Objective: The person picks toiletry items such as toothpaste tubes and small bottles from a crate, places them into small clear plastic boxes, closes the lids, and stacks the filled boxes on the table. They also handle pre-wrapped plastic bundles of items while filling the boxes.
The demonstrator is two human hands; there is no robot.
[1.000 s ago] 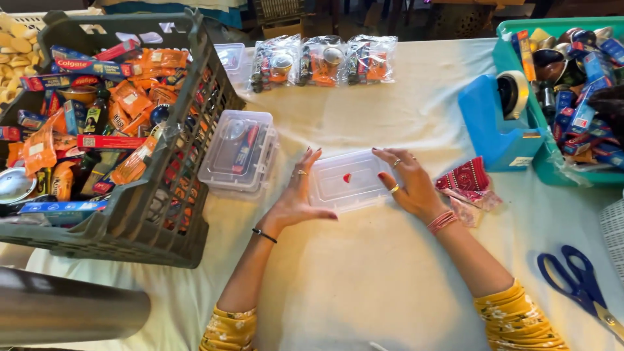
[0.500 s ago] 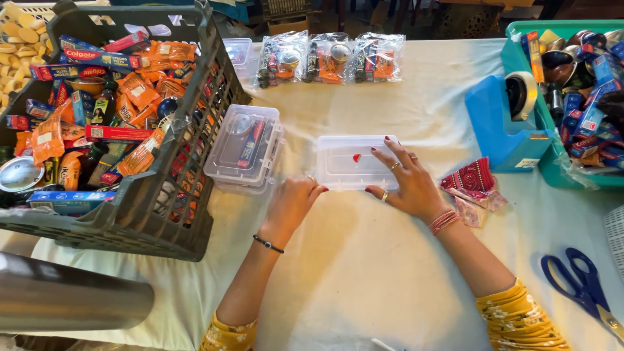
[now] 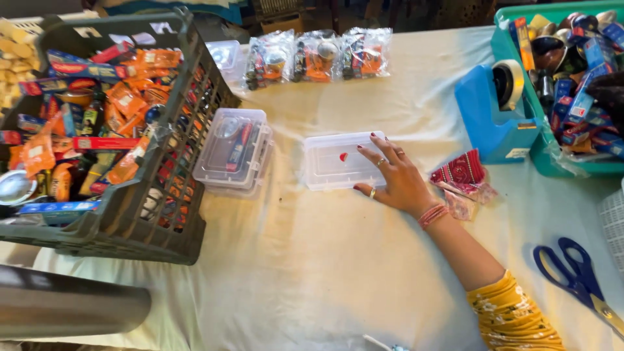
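Our right hand [image 3: 398,177] lies flat and spread wide, holding nothing, its fingers on the right end of the clear plastic box with a small red thing inside [image 3: 338,160]. Our left hand is out of sight. One push could slide the box along the white tabletop [image 3: 312,273].

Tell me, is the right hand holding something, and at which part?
Nothing is gripped: the right hand lies flat, fingers resting on the right end of the clear plastic box.

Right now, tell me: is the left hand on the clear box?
No: only the right hand rests on the clear box; no left hand is in view.
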